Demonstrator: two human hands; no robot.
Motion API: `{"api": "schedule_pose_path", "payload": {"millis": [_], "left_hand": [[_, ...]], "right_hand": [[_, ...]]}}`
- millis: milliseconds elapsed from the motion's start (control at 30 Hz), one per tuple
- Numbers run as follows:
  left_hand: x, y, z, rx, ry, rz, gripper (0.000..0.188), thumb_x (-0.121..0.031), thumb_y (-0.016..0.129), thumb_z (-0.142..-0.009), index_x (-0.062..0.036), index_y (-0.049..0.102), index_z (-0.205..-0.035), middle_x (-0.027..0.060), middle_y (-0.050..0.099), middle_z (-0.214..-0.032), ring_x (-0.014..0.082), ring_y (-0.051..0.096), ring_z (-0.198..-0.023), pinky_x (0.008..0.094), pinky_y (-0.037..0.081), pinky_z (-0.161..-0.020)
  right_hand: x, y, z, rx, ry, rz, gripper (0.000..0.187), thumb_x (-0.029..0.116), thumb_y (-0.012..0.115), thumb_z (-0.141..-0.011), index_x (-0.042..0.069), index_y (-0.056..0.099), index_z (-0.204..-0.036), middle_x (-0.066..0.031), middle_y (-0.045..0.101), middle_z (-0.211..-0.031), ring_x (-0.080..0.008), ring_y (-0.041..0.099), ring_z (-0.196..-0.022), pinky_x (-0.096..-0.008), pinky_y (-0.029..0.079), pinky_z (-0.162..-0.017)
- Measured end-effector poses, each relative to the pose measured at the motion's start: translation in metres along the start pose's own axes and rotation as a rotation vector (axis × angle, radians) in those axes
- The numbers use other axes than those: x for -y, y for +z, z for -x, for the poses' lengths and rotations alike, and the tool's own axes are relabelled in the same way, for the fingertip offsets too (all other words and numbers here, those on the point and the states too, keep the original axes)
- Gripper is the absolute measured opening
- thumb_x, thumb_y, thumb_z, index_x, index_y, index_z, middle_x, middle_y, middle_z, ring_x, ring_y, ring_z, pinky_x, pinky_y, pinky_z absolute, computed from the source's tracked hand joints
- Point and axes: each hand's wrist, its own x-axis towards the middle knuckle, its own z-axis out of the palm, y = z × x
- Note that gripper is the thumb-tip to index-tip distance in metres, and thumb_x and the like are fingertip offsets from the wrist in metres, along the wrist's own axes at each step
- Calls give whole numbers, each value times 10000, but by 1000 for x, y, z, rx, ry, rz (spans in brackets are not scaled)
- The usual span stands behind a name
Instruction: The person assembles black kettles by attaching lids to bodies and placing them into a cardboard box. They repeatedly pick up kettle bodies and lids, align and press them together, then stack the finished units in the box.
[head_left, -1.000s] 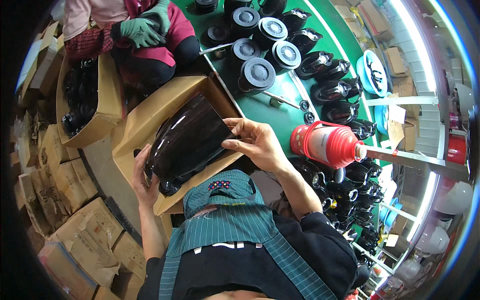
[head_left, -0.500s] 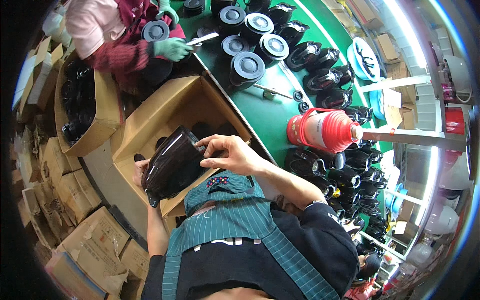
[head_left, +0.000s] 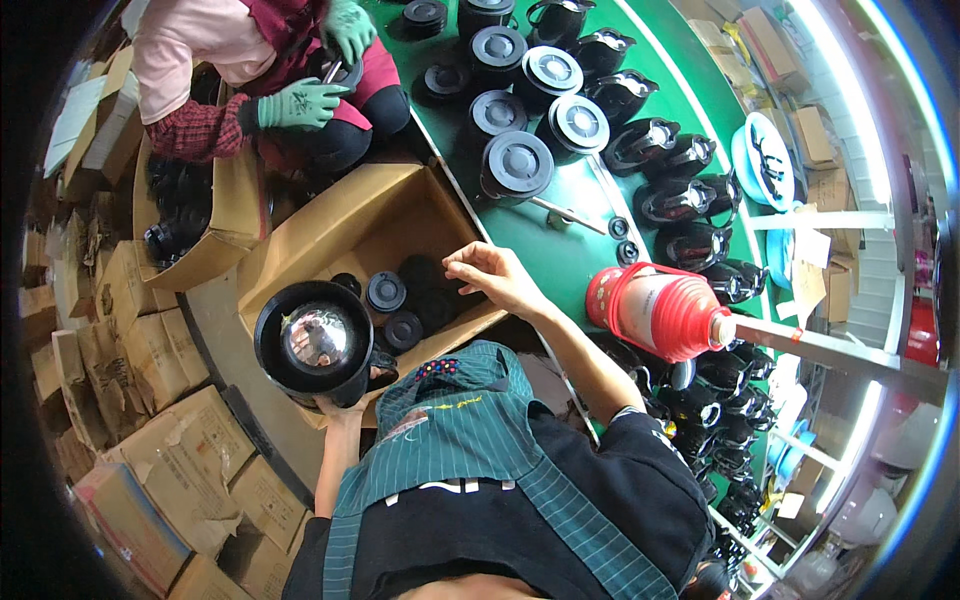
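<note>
My left hand (head_left: 346,412) grips a black vacuum jug (head_left: 263,345) over the near left side of an open cardboard box (head_left: 300,222). The jug's wide round end faces up and shows a shiny silver liner (head_left: 318,336) inside a black rim. My right hand (head_left: 496,276) hovers above the box's right side, fingers bent and apart from the thumb, holding nothing that I can see. Round black screw-on parts, such as one ringed disc (head_left: 386,291), lie in the box beneath my hands.
A green worktable (head_left: 560,225) carries several black jugs, upturned ones with grey bases (head_left: 518,164), and a red vacuum flask (head_left: 660,312) lying near my right arm. Opposite, a co-worker's gloved hands (head_left: 300,104) hold a dark part. Cardboard boxes (head_left: 190,450) are stacked at the left.
The jug has turned from lying sideways to showing its open end upward, and my right hand has come away from it. The co-worker's gloved hands have moved closer together.
</note>
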Motion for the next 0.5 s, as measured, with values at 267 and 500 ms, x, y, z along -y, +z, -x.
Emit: {"api": "schedule_pose_path", "payload": {"millis": [267, 500], "left_hand": [[19, -2, 8, -45, 35, 78, 429, -403, 574, -987, -61, 639, -1238, 93, 719, -1066, 230, 673, -901, 390, 554, -740], [31, -5, 19, -80, 54, 147, 509, -480, 532, -981, -72, 630, -1268, 108, 720, -1095, 264, 676, -921, 426, 558, -744]], "right_hand": [[45, -18, -61, -221, -347, 449, 299, 244, 803, -952, 15, 724, -1127, -129, 770, -1014, -207, 745, -924, -350, 595, -814], [87, -114, -173, -654, -414, 1177, 420, 289, 841, -854, 48, 667, -1151, -194, 707, -1139, -364, 701, -1061, -468, 559, -949]]}}
